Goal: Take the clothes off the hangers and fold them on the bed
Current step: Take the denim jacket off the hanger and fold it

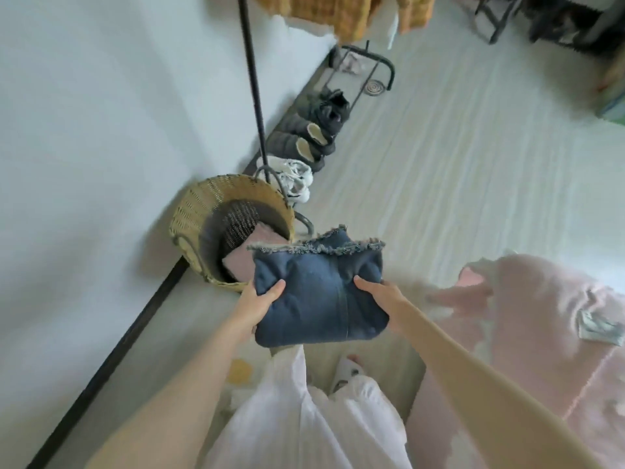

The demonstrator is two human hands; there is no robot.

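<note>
Head view, looking down, and I note both hands out front carrying a folded denim garment (pixel 318 292) with a frayed hem along its far edge. Left hand (pixel 260 299) grips the near-left edge, thumb curled over the top, other fingers hidden under the cloth. Right hand (pixel 378 292) holds the right side the same way, thumb on top. The bundle hangs in the air, clear of the floor (pixel 456 147).

Just beyond the left fingers sits a wicker basket (pixel 216 228), tipped toward me against the white wall (pixel 84 130), with pink cloth (pixel 243 255) inside. Farther past the fingertips a black rack pole (pixel 252 82) rises from its base; dark slippers (pixel 304 140) and white shoes (pixel 294 177) line up along the wall there. Yellow clothes (pixel 351 11) hang at the top edge. To the right of the right hand lies the pink bed cover (pixel 541 316), blurred. White trousers (pixel 304 418) show below the wrists.
</note>
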